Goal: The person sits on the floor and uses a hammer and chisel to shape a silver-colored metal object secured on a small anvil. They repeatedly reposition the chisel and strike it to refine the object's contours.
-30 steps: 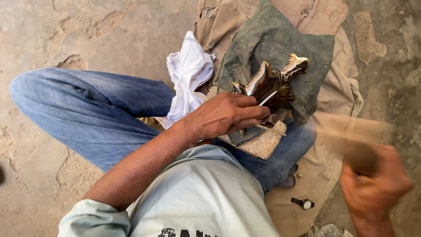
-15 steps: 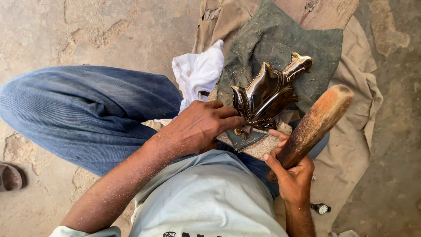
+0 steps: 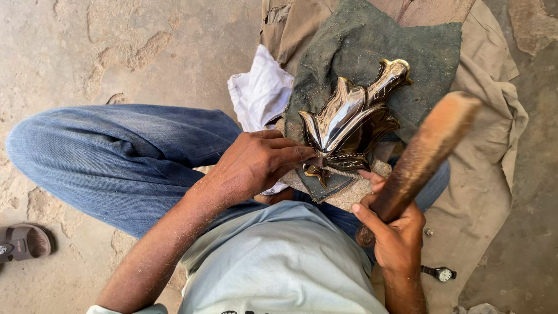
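Observation:
A shiny leaf-shaped metal ornament (image 3: 351, 119) lies on a dark green cloth pad (image 3: 372, 52) over my lap. My left hand (image 3: 256, 163) pinches its lower end with fingers closed on it, pressing it down. My right hand (image 3: 395, 232) grips a thick wooden mallet (image 3: 427, 148) by its lower end; the mallet slants up to the right, blurred, just beside the ornament and apart from it. A pale stone or block (image 3: 354, 195) sits under the ornament's base.
A white rag (image 3: 261, 93) lies left of the pad. A tan cloth (image 3: 494, 163) is spread beneath on the concrete floor. A wristwatch (image 3: 440, 273) lies on the cloth at lower right. A sandal (image 3: 23, 243) sits at the far left edge.
The right hand swung in from the far right with the mallet and now holds it beside the ornament. The left hand stays on the ornament's base.

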